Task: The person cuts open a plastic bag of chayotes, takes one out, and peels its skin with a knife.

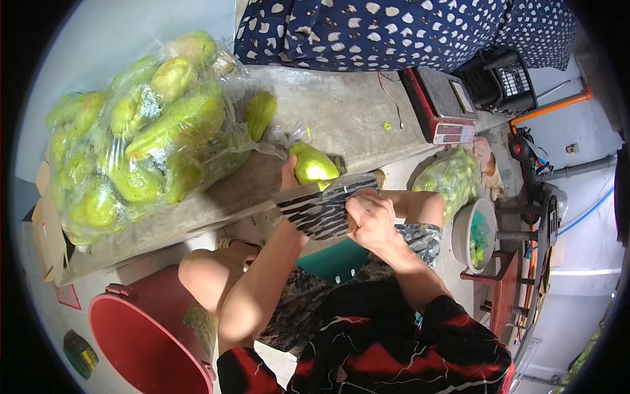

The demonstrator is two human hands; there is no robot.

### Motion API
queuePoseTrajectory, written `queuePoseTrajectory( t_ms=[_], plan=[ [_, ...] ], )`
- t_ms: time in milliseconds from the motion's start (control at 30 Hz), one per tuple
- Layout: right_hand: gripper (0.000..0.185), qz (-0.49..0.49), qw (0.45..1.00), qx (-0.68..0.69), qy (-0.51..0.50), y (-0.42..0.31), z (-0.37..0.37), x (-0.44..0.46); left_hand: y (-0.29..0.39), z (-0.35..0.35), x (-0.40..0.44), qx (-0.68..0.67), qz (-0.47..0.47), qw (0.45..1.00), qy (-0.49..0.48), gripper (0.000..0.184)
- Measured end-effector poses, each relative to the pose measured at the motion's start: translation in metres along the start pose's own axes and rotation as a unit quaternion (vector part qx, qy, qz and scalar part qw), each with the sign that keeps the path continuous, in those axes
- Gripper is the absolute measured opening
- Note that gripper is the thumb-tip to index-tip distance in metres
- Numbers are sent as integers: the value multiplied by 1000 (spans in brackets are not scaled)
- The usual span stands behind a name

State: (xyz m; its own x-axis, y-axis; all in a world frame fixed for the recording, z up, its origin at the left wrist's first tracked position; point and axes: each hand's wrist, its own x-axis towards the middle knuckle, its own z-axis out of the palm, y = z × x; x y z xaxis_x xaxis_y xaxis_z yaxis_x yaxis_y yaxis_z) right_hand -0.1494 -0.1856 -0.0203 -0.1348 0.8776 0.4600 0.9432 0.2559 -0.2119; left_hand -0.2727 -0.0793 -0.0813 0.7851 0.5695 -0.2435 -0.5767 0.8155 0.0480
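My left hand (289, 173), partly hidden behind the blade, is closed around a pale green, pear-shaped chayote (314, 165). A bright pale patch shows on the chayote's lower end, close to the blade. Gripped in my right hand (371, 218) is a wide cleaver (312, 209), its broad blade streaked dark and light; its handle is hidden by my fingers. The blade lies just below the chayote; whether they touch, I cannot tell. Under the cleaver, between my legs, is a green tub (333, 261). Another chayote (261, 115) lies on the concrete ledge (315, 98).
A large clear bag of chayotes (141, 141) sits on the ledge's left. A red scale (438, 105) and a black basket (502, 82) stand to the right. A red bin (147, 335) is lower left. A bag of green pieces (449, 180) and a white bucket (461, 238) are on the right.
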Motion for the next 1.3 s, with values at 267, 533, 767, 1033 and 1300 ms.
queuePoseTrajectory(
  t_ms=[267, 533, 767, 1033, 1300],
  plan=[
    [18, 194, 979, -18, -57, 32, -8, -28, -6, 14, 0, 49, 101, 987, 117, 40],
    [24, 62, 997, 41, -15, -4, -20, -5, -4, 8, 0, 27, -24, 996, -77, 47],
    [25, 176, 981, 12, -76, 28, -8, -29, -5, -2, 2, 85, 101, 988, 77, 44],
    [24, 89, 995, 25, -26, 1, -25, -10, -1, 15, -10, 77, -18, 997, 2, 39],
    [21, 272, 958, 36, -85, 30, -24, -28, -6, 13, -6, 121, 66, 989, 45, 42]
  ],
)
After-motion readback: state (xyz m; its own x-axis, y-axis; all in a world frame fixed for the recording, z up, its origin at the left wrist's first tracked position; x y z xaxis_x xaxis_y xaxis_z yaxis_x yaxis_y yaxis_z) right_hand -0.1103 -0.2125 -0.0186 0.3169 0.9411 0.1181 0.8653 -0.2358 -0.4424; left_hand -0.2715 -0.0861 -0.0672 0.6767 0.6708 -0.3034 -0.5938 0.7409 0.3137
